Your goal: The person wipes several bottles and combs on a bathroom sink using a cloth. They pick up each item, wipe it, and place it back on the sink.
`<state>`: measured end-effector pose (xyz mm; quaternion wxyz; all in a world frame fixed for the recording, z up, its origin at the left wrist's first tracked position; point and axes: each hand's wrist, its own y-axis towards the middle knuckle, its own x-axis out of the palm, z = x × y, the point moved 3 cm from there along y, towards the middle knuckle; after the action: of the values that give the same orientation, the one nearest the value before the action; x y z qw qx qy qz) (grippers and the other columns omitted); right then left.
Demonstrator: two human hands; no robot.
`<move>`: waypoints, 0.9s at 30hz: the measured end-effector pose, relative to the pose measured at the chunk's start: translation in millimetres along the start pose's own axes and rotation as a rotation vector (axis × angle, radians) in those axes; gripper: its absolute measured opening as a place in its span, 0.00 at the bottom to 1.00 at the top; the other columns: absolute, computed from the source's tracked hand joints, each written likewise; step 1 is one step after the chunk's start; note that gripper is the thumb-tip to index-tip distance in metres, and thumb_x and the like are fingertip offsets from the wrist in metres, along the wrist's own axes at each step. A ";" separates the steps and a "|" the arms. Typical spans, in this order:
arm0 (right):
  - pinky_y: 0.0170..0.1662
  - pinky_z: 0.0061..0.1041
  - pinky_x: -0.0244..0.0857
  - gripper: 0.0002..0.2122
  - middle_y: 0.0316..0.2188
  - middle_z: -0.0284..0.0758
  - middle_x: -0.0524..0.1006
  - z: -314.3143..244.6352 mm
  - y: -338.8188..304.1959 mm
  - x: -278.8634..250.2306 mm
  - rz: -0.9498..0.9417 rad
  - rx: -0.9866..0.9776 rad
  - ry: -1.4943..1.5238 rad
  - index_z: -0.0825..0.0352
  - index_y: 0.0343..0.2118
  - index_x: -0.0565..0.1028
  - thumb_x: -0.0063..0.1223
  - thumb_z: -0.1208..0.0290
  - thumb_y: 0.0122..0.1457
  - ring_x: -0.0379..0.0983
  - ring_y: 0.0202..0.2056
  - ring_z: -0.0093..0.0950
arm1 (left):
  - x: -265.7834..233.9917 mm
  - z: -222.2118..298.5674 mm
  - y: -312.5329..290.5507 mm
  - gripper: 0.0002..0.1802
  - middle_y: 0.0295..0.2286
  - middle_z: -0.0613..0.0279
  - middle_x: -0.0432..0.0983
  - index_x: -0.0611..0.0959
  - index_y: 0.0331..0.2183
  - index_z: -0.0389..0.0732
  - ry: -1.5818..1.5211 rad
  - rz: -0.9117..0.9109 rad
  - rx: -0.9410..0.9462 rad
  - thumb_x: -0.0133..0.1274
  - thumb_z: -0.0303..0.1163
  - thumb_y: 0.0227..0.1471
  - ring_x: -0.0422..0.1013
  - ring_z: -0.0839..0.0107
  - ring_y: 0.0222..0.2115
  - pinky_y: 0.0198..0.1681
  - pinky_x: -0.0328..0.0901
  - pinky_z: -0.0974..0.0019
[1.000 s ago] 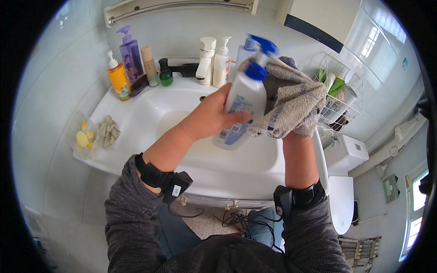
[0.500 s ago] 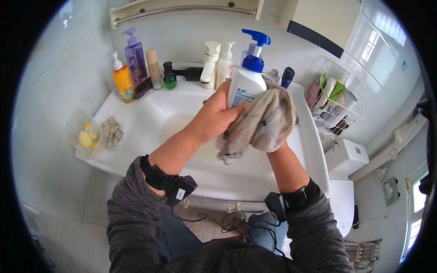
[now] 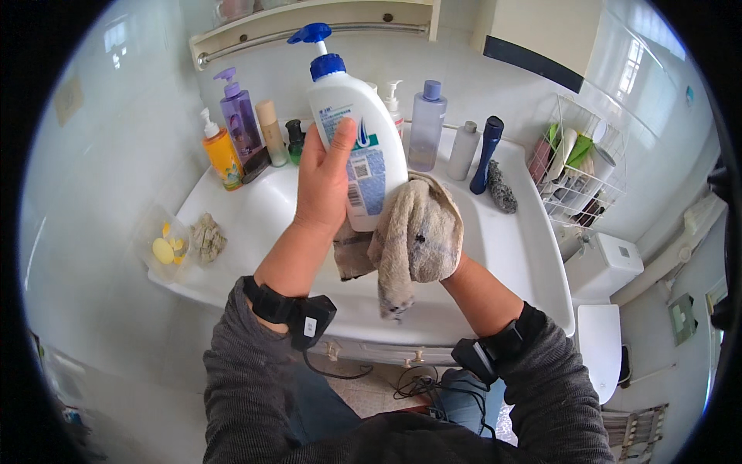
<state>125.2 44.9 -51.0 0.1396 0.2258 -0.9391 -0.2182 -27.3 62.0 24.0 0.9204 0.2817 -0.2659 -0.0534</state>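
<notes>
A large white pump bottle [image 3: 376, 124] with a blue pump top is held up over the sink, tilted slightly left. My left hand [image 3: 323, 178] grips it around its left side, thumb across the label. A beige-grey cloth [image 3: 421, 232] with dark spots covers my right hand [image 3: 457, 271] and rests against the bottle's lower right side. The fingers of that hand are hidden inside the folds. One end of the cloth hangs down below, and another part shows under the bottle's base.
The white sink [image 3: 510, 263] lies below my hands. Along its back stand an orange pump bottle [image 3: 224, 157], a purple pump bottle [image 3: 241, 120], a clear lilac bottle [image 3: 427, 127] and a dark blue bottle [image 3: 485, 155]. A soap container [image 3: 164, 240] and crumpled rag [image 3: 207, 238] sit left; a wire basket [image 3: 583, 166] hangs right.
The white bottle has moved left and up, and turned so another label side shows. My left hand moved with it. The cloth shifted left and down to the bottle's lower side.
</notes>
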 end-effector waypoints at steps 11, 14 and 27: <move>0.61 0.29 0.55 0.27 0.49 0.35 0.70 -27.1 1.6 -30.8 0.178 -0.209 -0.669 0.64 0.54 0.66 0.62 0.64 0.52 0.65 0.52 0.29 | 36.2 -28.8 -28.5 0.25 0.38 0.53 0.74 0.66 0.48 0.32 0.570 -0.304 0.262 0.55 0.37 0.56 0.72 0.66 0.38 0.43 0.66 0.65; 0.60 0.30 0.58 0.26 0.51 0.37 0.68 -19.3 1.8 -5.9 0.037 -0.180 -0.447 0.64 0.56 0.63 0.58 0.68 0.55 0.65 0.51 0.30 | 23.9 -9.4 -14.1 0.23 0.37 0.60 0.73 0.68 0.47 0.35 0.309 -0.041 0.198 0.53 0.39 0.58 0.71 0.72 0.36 0.41 0.67 0.68; 0.60 0.31 0.55 0.34 0.50 0.35 0.70 -55.2 -3.3 -6.8 0.169 -0.250 -1.072 0.62 0.58 0.62 0.65 0.63 0.48 0.64 0.53 0.30 | 31.6 -18.7 -25.0 0.23 0.42 0.64 0.70 0.67 0.51 0.37 0.414 -0.343 0.070 0.46 0.43 0.62 0.64 0.77 0.42 0.48 0.60 0.71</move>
<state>152.1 26.4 -5.8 -0.3151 -0.0113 -0.8604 -0.4003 10.6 42.4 11.8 0.9223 0.3591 -0.0222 -0.1408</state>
